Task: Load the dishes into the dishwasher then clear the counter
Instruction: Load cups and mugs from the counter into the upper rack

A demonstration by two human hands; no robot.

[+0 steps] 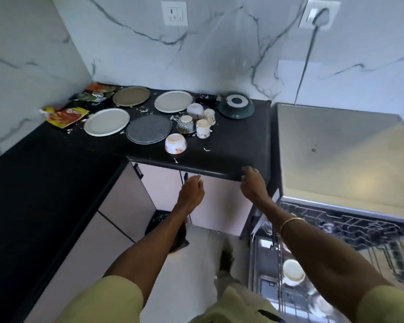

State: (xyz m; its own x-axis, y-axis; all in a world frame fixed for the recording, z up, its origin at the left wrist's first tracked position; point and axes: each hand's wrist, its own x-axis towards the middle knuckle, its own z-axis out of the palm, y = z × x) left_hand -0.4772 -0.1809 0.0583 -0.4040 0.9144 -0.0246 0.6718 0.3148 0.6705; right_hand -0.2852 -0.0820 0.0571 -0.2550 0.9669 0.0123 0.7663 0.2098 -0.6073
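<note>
Dishwasher (336, 145) at right, door open; its racks (364, 229) are cut by the frame edge and partly hidden behind the right arm. One white cup (292, 272) lies in the lower rack; other contents blurred.

Black bench (231, 145) at centre carries four plates: tan (131, 96) far left, cream (173, 101) far centre, white (106, 122) near left, speckled grey (149, 129) near centre. An upturned dark bowl (236, 106) sits far right. A floral bowl (175, 143) lies tilted near the edge; a cluster of cups (200, 122) stands behind it. Wrappers (64, 116) at left, print unreadable.

Left hand (191, 187) and right hand (252, 185) hover before the bench edge, fingers loosely curled, holding nothing.
</note>
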